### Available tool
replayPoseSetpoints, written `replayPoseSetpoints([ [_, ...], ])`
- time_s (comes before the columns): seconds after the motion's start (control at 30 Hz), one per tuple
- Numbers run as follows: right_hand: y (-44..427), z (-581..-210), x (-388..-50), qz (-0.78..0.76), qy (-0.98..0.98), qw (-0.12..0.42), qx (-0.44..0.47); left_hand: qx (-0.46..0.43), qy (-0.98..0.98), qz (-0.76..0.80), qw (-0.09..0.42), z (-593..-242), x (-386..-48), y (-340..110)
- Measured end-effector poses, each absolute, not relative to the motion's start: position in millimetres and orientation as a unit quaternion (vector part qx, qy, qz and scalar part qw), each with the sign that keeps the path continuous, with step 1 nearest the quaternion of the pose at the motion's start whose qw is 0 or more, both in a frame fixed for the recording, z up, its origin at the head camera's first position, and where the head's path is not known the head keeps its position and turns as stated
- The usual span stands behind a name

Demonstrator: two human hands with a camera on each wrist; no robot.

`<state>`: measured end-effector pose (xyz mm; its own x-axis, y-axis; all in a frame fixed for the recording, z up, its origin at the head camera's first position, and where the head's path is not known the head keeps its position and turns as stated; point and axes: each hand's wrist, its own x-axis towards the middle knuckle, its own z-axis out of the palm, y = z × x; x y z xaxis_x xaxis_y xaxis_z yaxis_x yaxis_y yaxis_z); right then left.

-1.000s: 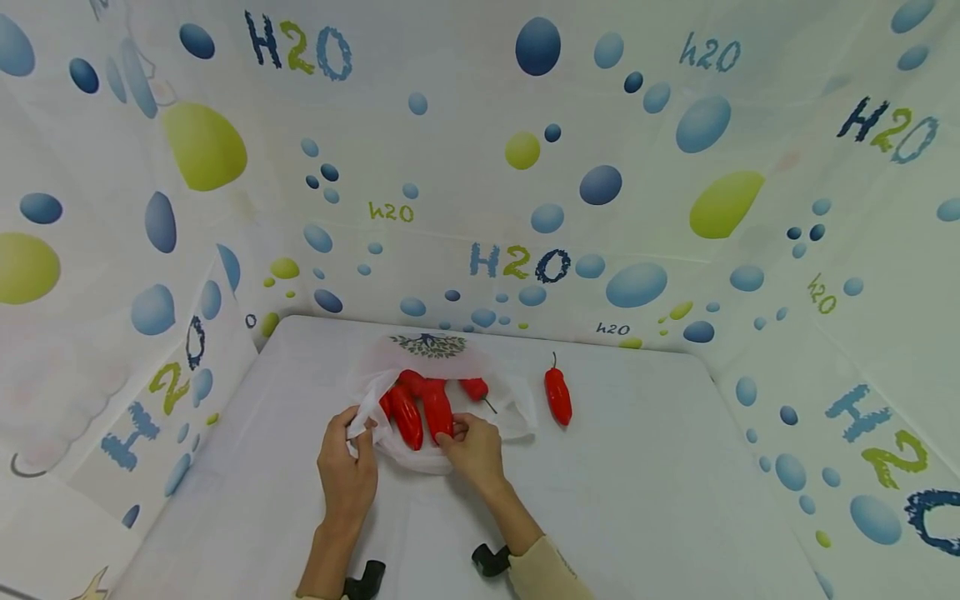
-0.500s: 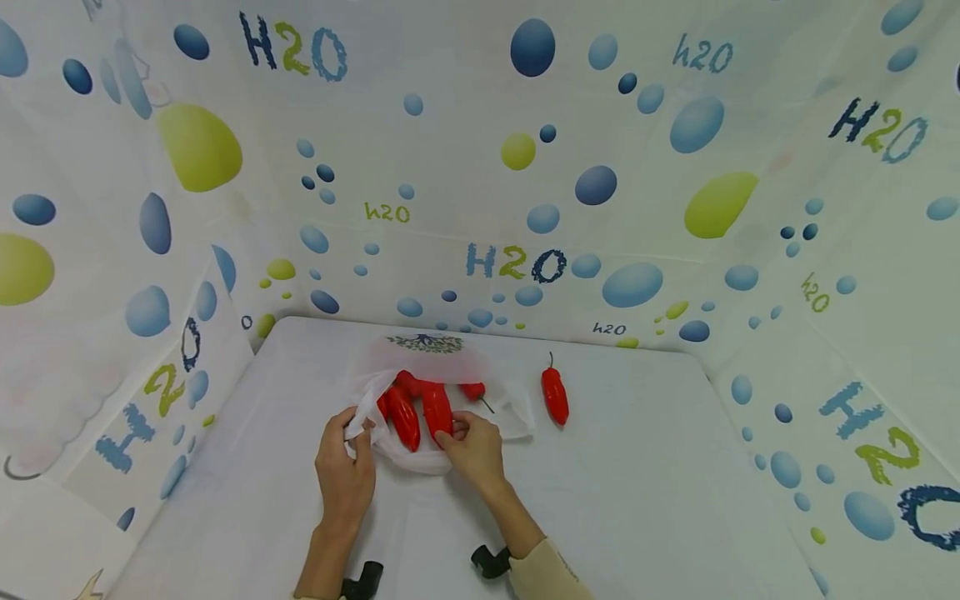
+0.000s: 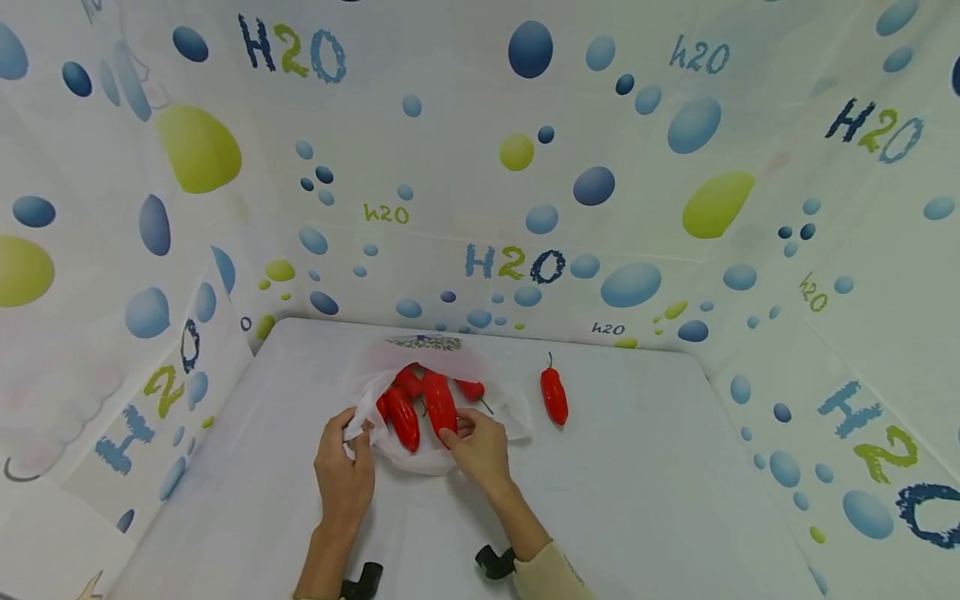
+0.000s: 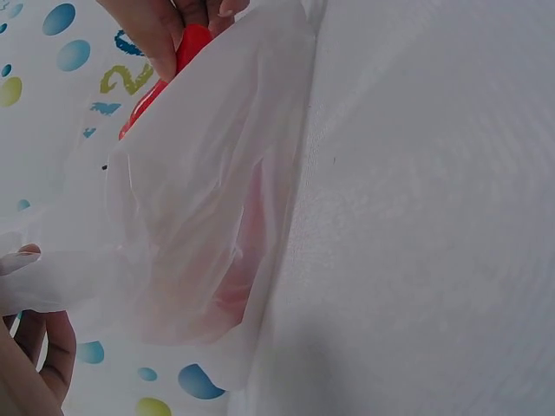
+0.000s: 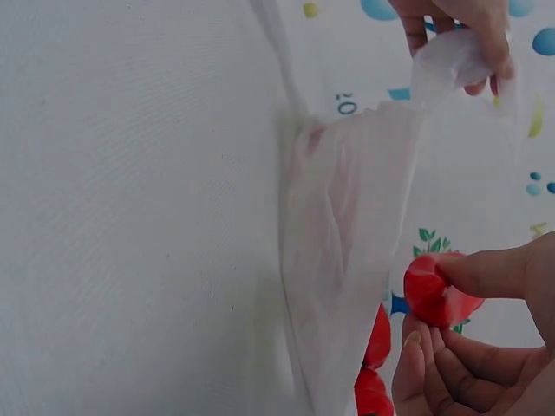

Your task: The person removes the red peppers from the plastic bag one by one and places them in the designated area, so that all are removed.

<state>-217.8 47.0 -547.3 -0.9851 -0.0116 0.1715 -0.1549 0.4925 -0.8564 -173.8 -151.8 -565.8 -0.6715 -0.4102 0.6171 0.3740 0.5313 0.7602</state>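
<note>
A thin white plastic bag [image 3: 420, 462] with a printed tree lies on the table, its mouth toward me and several red peppers inside. My left hand [image 3: 345, 467] pinches the left edge of the bag's mouth and holds it up. Between thumb and fingers, my right hand [image 3: 480, 446] grips the lower end of one red pepper [image 3: 439, 402] at the opening. In the right wrist view that pepper [image 5: 434, 290] is seen end-on, above the bag's edge. Another pepper [image 3: 403, 419] lies beside it on the left, and a stemmed one [image 3: 471, 390] lies on the right.
One loose red pepper [image 3: 554, 395] with its stem lies on the white table [image 3: 637, 467] to the right of the bag. Behind the table and at both sides hangs a white curtain [image 3: 450, 167] with blue and green spots.
My right hand has shifted slightly right, and the pepper in it has lifted and tilted, showing more of the pepper behind. My left hand keeps its hold on the bag.
</note>
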Motion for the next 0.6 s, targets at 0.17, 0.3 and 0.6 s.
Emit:
replayPoseSetpoints([
  [0.17, 52, -545, -217, 0.511, -0.854, 0.079, 0.056, 0.016, -0.779, -0.485, 0.397, -567, -174, -152],
  [0.3, 55, -543, -216, 0.516, -0.850, 0.089, 0.065, 0.017, -0.783, -0.488, 0.384, -567, -174, -152],
  [0.6, 60, -537, -213, 0.522, -0.843, 0.104, 0.075, 0.010, -0.777, -0.485, 0.401, -565, -172, -151],
])
